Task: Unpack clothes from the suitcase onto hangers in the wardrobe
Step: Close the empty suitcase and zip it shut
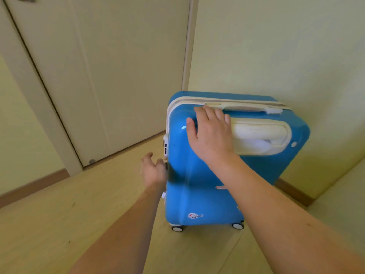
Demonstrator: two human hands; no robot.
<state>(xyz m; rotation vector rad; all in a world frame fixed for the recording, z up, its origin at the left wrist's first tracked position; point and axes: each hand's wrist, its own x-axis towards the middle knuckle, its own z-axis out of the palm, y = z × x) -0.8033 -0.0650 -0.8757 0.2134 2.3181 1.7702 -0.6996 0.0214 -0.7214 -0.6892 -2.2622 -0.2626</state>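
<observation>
A blue hard-shell suitcase (pixel 197 175) with white trim stands upright and closed on its white wheels in the corner of the room. My right hand (pixel 211 133) lies on its top, fingers spread flat next to the white telescopic handle (pixel 260 135). My left hand (pixel 153 171) reaches to the suitcase's left side by the white latch; its fingers are loosely curled and touch the edge. I cannot tell whether they hold anything. No clothes or hangers are in view.
A pale closed door (pixel 110 72) stands left of the suitcase, a cream wall (pixel 276 46) behind and to the right. The floor (pixel 79 204) is light wood with a brown skirting board. A pale surface edge shows at the lower right.
</observation>
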